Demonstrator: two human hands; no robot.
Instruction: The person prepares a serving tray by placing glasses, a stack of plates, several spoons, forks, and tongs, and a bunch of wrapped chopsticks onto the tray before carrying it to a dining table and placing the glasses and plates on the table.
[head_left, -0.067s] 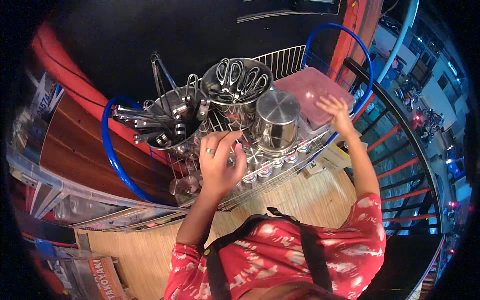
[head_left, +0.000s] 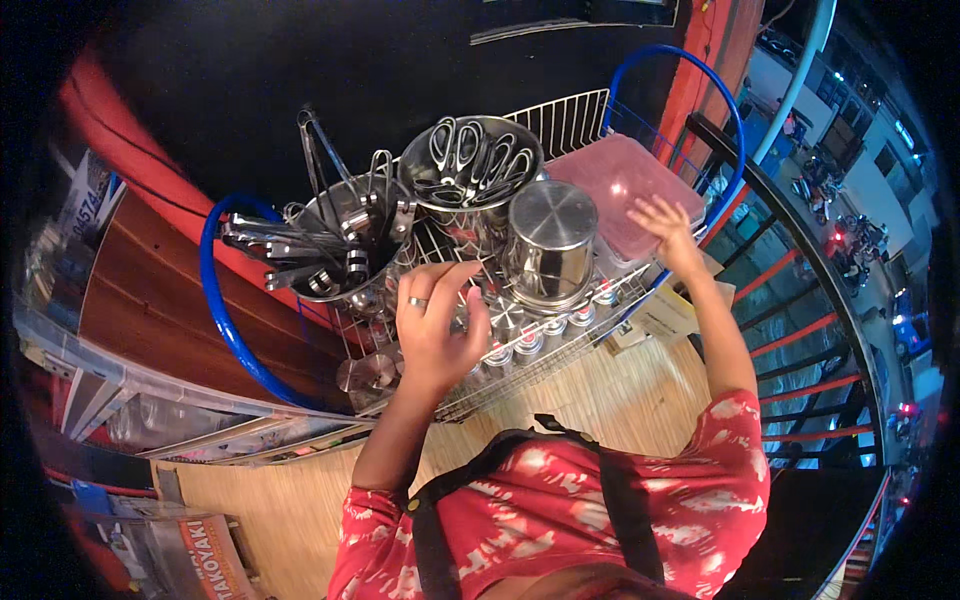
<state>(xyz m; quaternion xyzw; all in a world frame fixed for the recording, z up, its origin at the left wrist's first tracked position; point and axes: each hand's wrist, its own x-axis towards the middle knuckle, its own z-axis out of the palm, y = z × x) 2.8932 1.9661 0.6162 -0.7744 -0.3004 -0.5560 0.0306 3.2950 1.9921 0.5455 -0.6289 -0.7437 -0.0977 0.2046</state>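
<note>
My left hand (head_left: 437, 325), a ring on one finger, hovers over the near edge of the wire rack (head_left: 560, 110). Its fingers are bent with the thumb apart, and nothing shows between them. My right hand (head_left: 662, 232) has its fingers spread over the near right part of a pink-lidded plastic box (head_left: 612, 190); whether it presses on the lid I cannot tell. Between my hands stands a shiny metal pot (head_left: 553, 240), its round flat face up. Behind it a metal pot (head_left: 520, 200) holds several scissors (head_left: 468, 150). At the left, another pot (head_left: 340, 293) is crammed with tongs and other metal utensils (head_left: 320, 240).
Several cans (head_left: 528, 345) sit on the rack's lower level. Blue curved handles (head_left: 212, 290) rise at both rack ends. A black railing (head_left: 850, 310) with red bars runs along the right, above a street. Plastic drawers (head_left: 180, 420) stand at the left; the floor is wooden (head_left: 600, 400).
My right hand has shifted slightly left and down across the pink lid. My left hand stays almost in place, and the rack's contents look the same.
</note>
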